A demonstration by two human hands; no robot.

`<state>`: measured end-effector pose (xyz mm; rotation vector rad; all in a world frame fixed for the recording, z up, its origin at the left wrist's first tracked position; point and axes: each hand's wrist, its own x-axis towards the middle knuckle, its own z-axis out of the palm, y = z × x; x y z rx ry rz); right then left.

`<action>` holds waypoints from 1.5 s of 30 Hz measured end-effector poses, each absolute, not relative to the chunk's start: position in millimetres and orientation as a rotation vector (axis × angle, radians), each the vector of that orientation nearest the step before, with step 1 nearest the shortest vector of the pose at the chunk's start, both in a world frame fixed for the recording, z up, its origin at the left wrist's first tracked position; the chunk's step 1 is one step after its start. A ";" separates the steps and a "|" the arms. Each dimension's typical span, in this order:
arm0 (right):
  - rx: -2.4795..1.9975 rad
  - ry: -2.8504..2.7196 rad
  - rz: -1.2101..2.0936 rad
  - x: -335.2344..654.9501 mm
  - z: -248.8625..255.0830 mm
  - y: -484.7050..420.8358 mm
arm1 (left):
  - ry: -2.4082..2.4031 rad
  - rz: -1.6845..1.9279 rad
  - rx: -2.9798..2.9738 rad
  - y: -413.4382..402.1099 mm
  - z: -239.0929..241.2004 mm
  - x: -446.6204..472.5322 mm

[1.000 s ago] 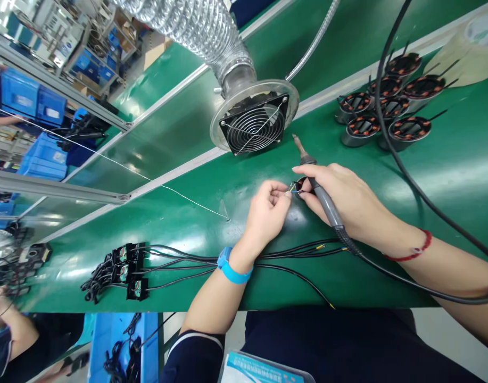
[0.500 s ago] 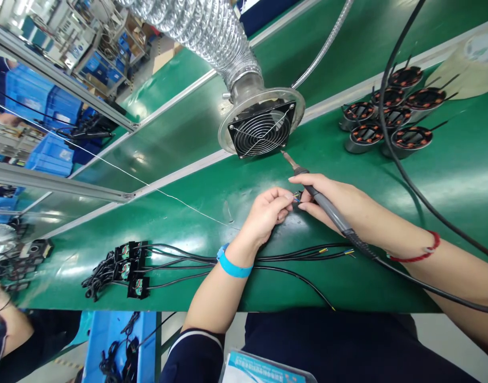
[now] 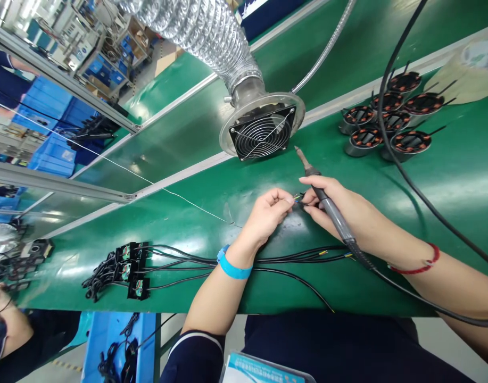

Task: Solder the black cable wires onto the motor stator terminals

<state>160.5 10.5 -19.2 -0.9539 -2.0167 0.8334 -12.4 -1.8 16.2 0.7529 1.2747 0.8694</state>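
From the head view, the only one we have, we judge the step in hand to be arranging thin coloured wires for a soldered joint; they sit between our two hands, just above the glossy green tabletop. Our left hand is closed in a fine pinch, thumb against fingertip, on these wires. Our right hand grips a slim soldering iron with a dark grey handle, while its thumb and fingertips nearly meet at a small dark piece beside the wires; we cannot tell how firmly they pinch it, since the fingers hide most of it. The iron's tip points away from the wires, toward the round metal hood with a black square fan, touching nothing. As we judge it, the next move calls for steady wire ends, then turning the tip toward them without brushing our fingers.
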 end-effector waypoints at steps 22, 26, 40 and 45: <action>-1.062 -1.769 1.164 161.2 -32.3 19.3 | 1.296 0.878 0.744 -3.1 10.9 -15.2; -1.004 -1.579 1.396 161.2 -27.8 16.1 | 1.283 0.825 0.768 -2.8 13.7 -15.7; -0.808 -2.043 0.889 170.0 -14.0 15.3 | 1.174 0.811 0.860 -5.2 10.6 -19.5; -0.913 -1.949 0.949 165.4 -25.6 13.6 | 1.147 0.787 0.915 -3.6 9.2 -21.8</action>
